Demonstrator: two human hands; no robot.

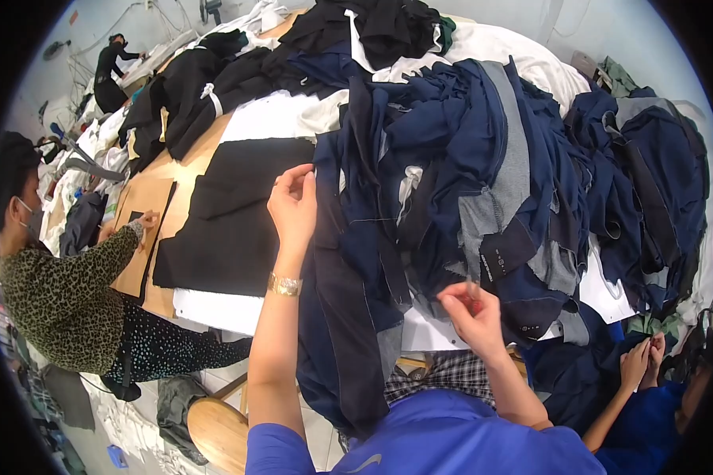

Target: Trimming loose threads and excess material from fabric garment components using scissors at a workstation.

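A large heap of navy garments [451,150] with grey inner sides lies on the table in front of me. One long navy and black garment piece [345,309] hangs from it over the table's near edge, against my front. My left hand [295,204] is raised at this piece's upper left edge, thumb and fingers pinched together; what they hold, if anything, does not show. Lower and to the right, my right hand [475,317] is closed in a pinch around a small red thing, mostly hidden by the fingers. Beside it lies a dark printed panel [509,255] of a garment.
Folded black cloth [234,214] lies left of the heap. A person in a leopard-print top [71,301] works over brown card at the left; another person's hands [642,360] hold dark cloth at the lower right. A wooden stool [226,427] stands below.
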